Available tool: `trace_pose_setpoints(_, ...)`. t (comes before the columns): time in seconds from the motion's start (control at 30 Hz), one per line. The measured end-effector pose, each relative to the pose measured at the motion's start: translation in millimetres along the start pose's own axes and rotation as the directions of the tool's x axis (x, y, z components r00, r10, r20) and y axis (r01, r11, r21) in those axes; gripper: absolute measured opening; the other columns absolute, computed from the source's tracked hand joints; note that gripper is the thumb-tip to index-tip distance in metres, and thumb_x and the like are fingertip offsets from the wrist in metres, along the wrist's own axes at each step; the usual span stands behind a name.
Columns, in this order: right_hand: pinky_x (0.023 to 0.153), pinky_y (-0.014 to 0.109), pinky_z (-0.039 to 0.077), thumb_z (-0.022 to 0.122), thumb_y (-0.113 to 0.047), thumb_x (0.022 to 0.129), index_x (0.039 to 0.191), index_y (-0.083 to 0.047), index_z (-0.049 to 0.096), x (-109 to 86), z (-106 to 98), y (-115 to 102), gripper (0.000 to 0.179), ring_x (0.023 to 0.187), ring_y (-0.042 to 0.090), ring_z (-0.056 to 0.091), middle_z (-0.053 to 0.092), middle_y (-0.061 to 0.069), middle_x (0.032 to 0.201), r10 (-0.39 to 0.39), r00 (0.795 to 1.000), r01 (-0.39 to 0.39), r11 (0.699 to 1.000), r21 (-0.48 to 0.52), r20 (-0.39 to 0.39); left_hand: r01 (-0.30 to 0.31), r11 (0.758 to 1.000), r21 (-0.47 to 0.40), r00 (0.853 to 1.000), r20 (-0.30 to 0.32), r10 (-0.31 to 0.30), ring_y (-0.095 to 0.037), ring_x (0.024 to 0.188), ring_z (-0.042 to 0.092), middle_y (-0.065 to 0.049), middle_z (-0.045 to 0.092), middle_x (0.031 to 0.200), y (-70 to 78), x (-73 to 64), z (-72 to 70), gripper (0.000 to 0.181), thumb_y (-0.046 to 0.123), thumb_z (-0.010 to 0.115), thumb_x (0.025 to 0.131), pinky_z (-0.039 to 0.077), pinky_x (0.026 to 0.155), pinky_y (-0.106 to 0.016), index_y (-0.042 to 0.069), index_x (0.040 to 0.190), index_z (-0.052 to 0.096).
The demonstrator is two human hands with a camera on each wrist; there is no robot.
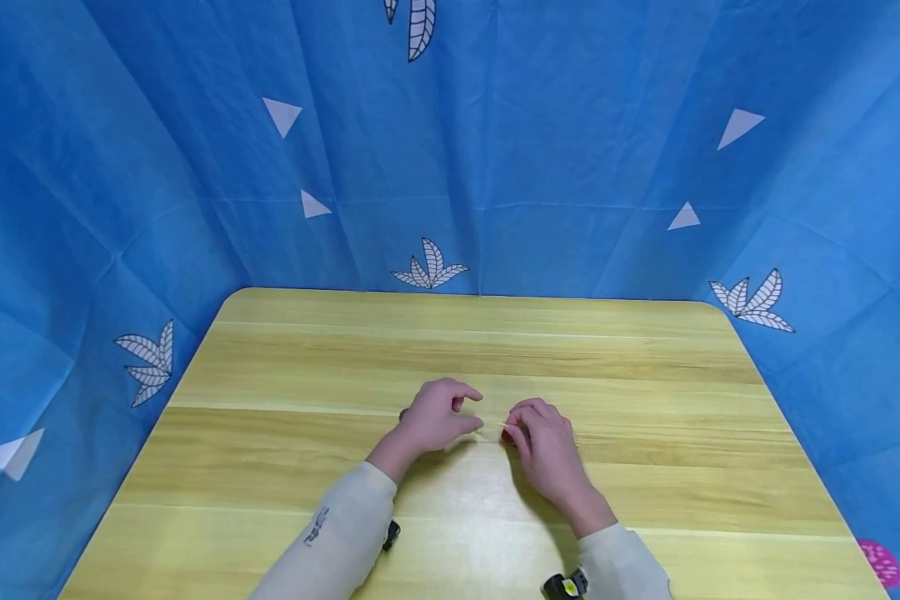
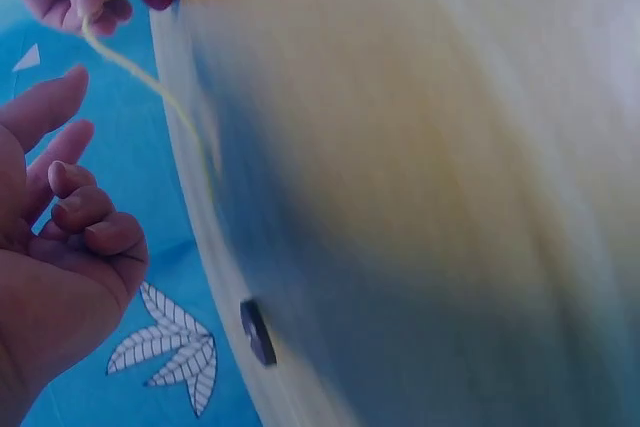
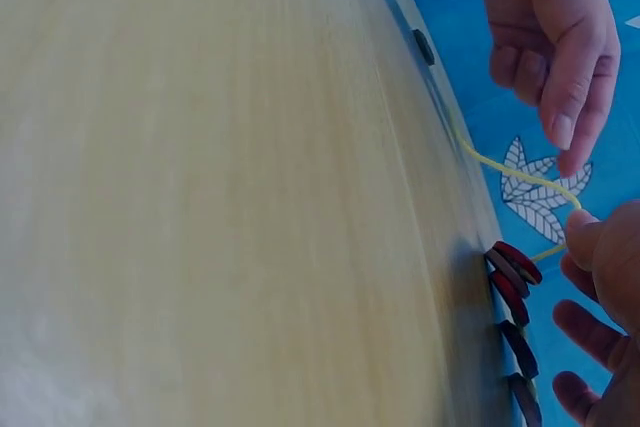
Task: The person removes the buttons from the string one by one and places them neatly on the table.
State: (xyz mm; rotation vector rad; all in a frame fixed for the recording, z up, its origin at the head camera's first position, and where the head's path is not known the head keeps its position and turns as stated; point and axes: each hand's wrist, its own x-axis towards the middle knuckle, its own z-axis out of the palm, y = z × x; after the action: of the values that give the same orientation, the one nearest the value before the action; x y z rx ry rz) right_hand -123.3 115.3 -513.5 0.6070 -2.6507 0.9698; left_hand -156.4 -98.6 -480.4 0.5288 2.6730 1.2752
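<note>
My right hand (image 1: 546,446) pinches a thin yellow cord (image 3: 520,175) between thumb and index finger. Below the pinch, in the right wrist view, the cord runs to a small cluster of dark red, flat bead-like pieces (image 3: 508,297). Its other stretch trails toward the tabletop. To the left, my left hand (image 1: 435,414) hovers with thumb and index finger apart and the other fingers loosely bent; it holds nothing. A lone dark flat piece (image 2: 257,332) stands on the table, mostly hidden behind the left hand in the head view.
A light wood-grain table (image 1: 285,350) lies under both hands. Blue cloth (image 1: 570,150) with white leaf and triangle prints hangs around its back and sides. More dark flat pieces (image 3: 518,350) stand in a row near the right hand.
</note>
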Motion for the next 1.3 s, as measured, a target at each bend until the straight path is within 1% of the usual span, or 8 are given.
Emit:
trace_pose_setpoints(0.13,0.090,0.056,0.039,0.071,-0.011,0.094,0.088,-0.015,0.065,-0.4,-1,0,0.009,0.103,0.027,0.057,0.062,-0.002,0.107,0.002,1.000,-0.002,1.000,0.011,0.001,-0.018,1.000,0.018,0.999,0.028,0.018,-0.012,0.066,0.043,0.000,0.047,0.072,3.5,1.8,9.2,0.032,0.014,0.082,0.084,0.040,0.064,-0.028,0.003,0.113,0.074)
trace_pose_setpoints(0.37,0.089,0.056,0.040,0.071,-0.011,0.094,0.090,-0.015,0.065,-0.8,-1,1,0.009,0.103,0.027,0.057,0.061,-0.002,0.107,-0.001,1.000,0.001,1.000,0.016,0.003,-0.055,0.996,0.065,0.998,0.021,0.054,-0.014,0.076,0.051,-0.003,0.057,0.084,6.0,4.3,22.0,0.030,0.016,0.084,0.082,0.044,0.069,-0.028,0.006,0.109,0.075)
trace_pose_setpoints(0.63,0.088,0.056,0.040,0.071,-0.011,0.094,0.090,-0.014,0.065,-0.7,-2,1,0.008,0.102,0.027,0.057,0.061,-0.002,0.107,0.003,1.000,-0.003,1.000,0.030,0.005,-0.061,0.995,0.077,0.998,0.019,0.060,-0.018,0.091,0.061,0.002,0.062,0.098,7.5,6.6,28.4,0.020,0.016,0.081,0.086,0.049,0.079,-0.029,0.009,0.105,0.077)
trace_pose_setpoints(0.77,0.088,0.055,0.040,0.070,-0.012,0.094,0.091,-0.015,0.065,-0.5,-2,2,0.007,0.103,0.027,0.057,0.062,-0.001,0.107,0.003,1.000,-0.003,0.999,0.037,0.007,-0.069,0.993,0.091,0.998,0.010,0.069,-0.020,0.092,0.063,0.005,0.063,0.094,8.3,8.2,29.6,0.008,0.015,0.078,0.089,0.049,0.083,-0.031,0.011,0.096,0.078)
trace_pose_setpoints(0.87,0.089,0.055,0.040,0.071,-0.011,0.094,0.091,-0.015,0.065,-0.2,-1,2,0.007,0.102,0.027,0.057,0.062,-0.001,0.107,-0.001,1.000,0.001,0.999,0.039,0.003,-0.071,0.992,0.100,0.997,-0.001,0.071,-0.020,0.091,0.063,0.007,0.062,0.091,9.5,8.2,29.4,0.004,0.015,0.078,0.089,0.048,0.082,-0.031,0.012,0.091,0.079)
trace_pose_setpoints(1.0,0.089,0.055,0.040,0.071,-0.011,0.094,0.090,-0.016,0.065,-0.1,0,3,0.009,0.101,0.026,0.057,0.062,-0.001,0.107,0.002,1.000,-0.002,0.999,0.044,0.001,-0.069,0.992,0.101,0.997,-0.025,0.072,-0.019,0.090,0.062,0.007,0.062,0.089,11.5,6.9,28.5,0.004,0.015,0.078,0.089,0.048,0.081,-0.031,0.012,0.090,0.080)
trace_pose_setpoints(1.2,0.086,0.054,0.041,0.072,-0.010,0.093,0.088,-0.017,0.065,-0.5,1,4,0.011,0.098,0.024,0.057,0.061,-0.003,0.104,0.008,1.000,-0.008,0.998,0.069,0.000,-0.088,0.991,0.096,0.995,-0.048,0.093,-0.019,0.087,0.062,0.007,0.060,0.088,13.4,4.2,28.0,0.006,0.016,0.079,0.089,0.048,0.078,-0.029,0.012,0.093,0.081)
trace_pose_setpoints(1.3,0.084,0.052,0.041,0.076,-0.012,0.090,0.088,-0.016,0.065,-1.4,1,6,0.011,0.096,0.023,0.057,0.062,-0.002,0.103,0.011,1.000,-0.010,0.997,0.078,-0.004,-0.097,0.990,0.099,0.993,-0.062,0.103,-0.019,0.086,0.061,0.007,0.059,0.088,13.1,3.5,28.3,0.007,0.017,0.079,0.088,0.047,0.077,-0.029,0.012,0.092,0.081)
